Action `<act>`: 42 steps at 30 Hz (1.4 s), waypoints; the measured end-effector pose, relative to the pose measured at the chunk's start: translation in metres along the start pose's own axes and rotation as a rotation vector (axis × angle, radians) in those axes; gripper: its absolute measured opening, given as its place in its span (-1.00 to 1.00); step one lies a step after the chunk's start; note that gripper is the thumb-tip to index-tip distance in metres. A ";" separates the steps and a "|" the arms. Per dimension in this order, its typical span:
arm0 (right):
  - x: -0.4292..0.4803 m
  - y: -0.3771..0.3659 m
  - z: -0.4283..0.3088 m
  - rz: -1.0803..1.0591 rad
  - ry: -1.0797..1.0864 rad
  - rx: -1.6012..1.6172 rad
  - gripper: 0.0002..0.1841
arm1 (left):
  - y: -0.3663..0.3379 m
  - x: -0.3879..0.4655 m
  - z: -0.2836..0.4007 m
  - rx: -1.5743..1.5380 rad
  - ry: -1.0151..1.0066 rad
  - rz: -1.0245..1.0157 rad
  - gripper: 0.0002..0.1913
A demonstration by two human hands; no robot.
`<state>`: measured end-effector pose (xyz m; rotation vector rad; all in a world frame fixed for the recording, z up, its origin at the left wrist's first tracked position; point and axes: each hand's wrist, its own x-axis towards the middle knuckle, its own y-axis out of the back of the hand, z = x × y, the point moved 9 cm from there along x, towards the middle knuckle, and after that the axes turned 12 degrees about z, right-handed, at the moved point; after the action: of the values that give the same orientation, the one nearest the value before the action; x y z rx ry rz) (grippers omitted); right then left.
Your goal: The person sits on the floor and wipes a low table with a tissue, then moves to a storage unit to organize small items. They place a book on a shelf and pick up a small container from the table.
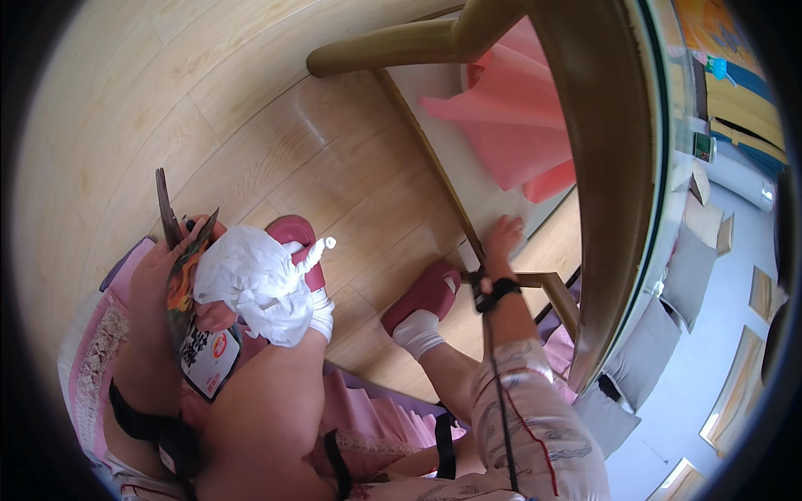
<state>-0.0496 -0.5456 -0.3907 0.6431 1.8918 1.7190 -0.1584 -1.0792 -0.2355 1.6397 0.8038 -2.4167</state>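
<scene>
My left hand (213, 316) is closed on a shiny packet (210, 363) with a flame pattern and writing. A crumpled white plastic bag (250, 282) with a twisted end is bunched against the packet, over part of the hand. A thin, dark, two-pronged tool (165, 203) sticks up by the fingers; its kind is unclear. Below the table frame, my right hand (504, 239) reaches with fingers apart to the edge of a pale lower shelf (432, 125), seemingly empty. Beyond it lies a pinkish-red plastic bag (514, 119).
A glass-topped table (651, 188) with a thick wooden frame stands at the right, its curved leg (382, 47) reaching across above the floor. My feet in red slippers (423, 297) rest on wooden boards. Grey cushions (645, 351) lie beyond the table. A dark cord runs along my right arm.
</scene>
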 end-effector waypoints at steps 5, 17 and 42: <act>0.071 0.030 0.017 0.112 -0.361 -0.269 -0.37 | -0.001 -0.005 0.009 0.212 -0.061 0.086 -0.69; -0.016 -0.006 -0.286 0.153 0.649 0.098 -0.23 | 0.002 0.003 -0.008 -0.102 0.057 -0.018 -0.77; -0.021 -0.027 -0.354 0.087 0.631 -0.260 -0.32 | -0.020 -0.011 0.000 -0.171 0.103 -0.021 -0.79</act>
<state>-0.2626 -0.8307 -0.3895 0.0772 1.9845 2.3731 -0.1612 -1.0644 -0.2187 1.7074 1.0174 -2.2214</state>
